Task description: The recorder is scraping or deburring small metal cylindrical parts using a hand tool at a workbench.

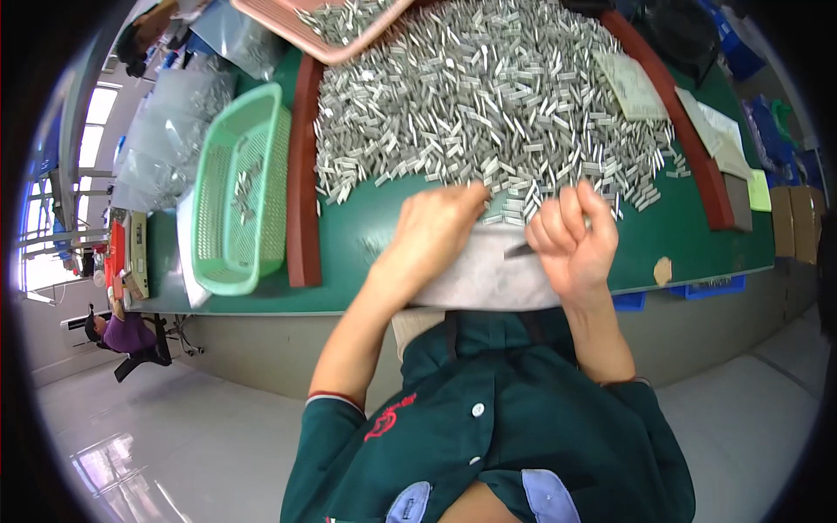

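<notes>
A broad heap of small grey metal pieces (471,96) covers the green tabletop (357,235). My left hand (432,227) is closed at the heap's near edge, its thumb and fingertips pressed together. Whatever it pinches is too small to make out. To its right, my right hand (575,240) is curled with the palm side partly turned up. From it a slim dark tool (519,251) sticks out to the left; its kind does not show. Under both wrists a whitish cloth (493,275) lies at the table's front edge. Several loose pieces sit between the two hands.
Dark red bars (304,174) flank the heap. A green plastic basket (202,218) with some pieces stands left, near clear plastic bags (166,131). A pink tray (327,54) is at the back. Papers (711,131) lie right. A person (131,333) sits far left.
</notes>
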`<state>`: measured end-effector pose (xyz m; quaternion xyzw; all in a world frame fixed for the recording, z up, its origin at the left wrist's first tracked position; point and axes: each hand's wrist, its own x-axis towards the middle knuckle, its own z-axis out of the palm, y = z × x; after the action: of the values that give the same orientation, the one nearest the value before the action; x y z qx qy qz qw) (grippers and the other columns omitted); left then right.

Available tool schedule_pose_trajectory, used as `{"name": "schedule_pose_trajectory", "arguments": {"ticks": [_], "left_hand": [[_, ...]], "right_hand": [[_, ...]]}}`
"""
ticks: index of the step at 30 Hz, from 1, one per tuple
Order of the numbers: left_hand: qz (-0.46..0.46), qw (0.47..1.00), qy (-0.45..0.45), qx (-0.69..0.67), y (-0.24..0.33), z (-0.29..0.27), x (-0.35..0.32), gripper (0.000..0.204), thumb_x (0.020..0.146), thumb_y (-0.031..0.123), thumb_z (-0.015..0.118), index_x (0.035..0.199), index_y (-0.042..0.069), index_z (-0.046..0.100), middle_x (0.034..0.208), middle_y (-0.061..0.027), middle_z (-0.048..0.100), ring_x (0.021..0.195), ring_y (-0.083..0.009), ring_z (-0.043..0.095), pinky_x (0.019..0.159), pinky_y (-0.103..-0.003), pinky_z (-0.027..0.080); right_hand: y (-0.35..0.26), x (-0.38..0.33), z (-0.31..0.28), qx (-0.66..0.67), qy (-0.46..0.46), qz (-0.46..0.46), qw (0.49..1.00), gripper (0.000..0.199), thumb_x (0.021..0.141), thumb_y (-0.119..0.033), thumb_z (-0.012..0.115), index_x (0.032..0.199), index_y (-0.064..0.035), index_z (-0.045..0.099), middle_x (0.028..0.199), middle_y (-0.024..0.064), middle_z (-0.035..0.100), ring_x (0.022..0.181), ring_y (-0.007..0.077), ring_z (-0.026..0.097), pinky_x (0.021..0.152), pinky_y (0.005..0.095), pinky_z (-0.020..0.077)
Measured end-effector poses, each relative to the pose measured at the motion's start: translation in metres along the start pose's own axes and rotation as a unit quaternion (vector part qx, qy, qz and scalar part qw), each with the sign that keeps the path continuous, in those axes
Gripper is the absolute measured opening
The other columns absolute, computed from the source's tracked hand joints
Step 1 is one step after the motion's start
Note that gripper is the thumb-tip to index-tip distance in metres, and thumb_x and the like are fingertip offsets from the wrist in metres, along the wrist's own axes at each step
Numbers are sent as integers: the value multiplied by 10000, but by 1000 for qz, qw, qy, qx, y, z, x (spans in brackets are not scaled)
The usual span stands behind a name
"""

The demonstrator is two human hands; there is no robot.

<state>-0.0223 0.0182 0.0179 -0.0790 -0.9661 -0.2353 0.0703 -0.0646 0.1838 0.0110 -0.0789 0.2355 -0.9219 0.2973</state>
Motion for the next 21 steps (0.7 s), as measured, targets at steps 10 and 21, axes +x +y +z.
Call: {"name": "schedule_pose_trajectory", "arguments": {"ticks": [10,21], "left_hand": [[-74,971,-4,-229,11,-3,-12,76,804,91,511,833,22,499,650,-99,525,545,-246,512,515,-319,398],[-213,560,-8,-801,-17,-12,-20,90,854,156,498,887,74,480,764,-45,510,492,-32,298,451,-157,252]], "right_hand": [[5,-13,-2,-19,42,6,999,431,893,-274,272,484,-141,248,376,-26,219,345,95,152,376,253,176],[4,-7,-2,-14,20,2,1000,401,882,-260,292,503,-131,271,390,-26,235,355,86,157,377,248,173]]}}
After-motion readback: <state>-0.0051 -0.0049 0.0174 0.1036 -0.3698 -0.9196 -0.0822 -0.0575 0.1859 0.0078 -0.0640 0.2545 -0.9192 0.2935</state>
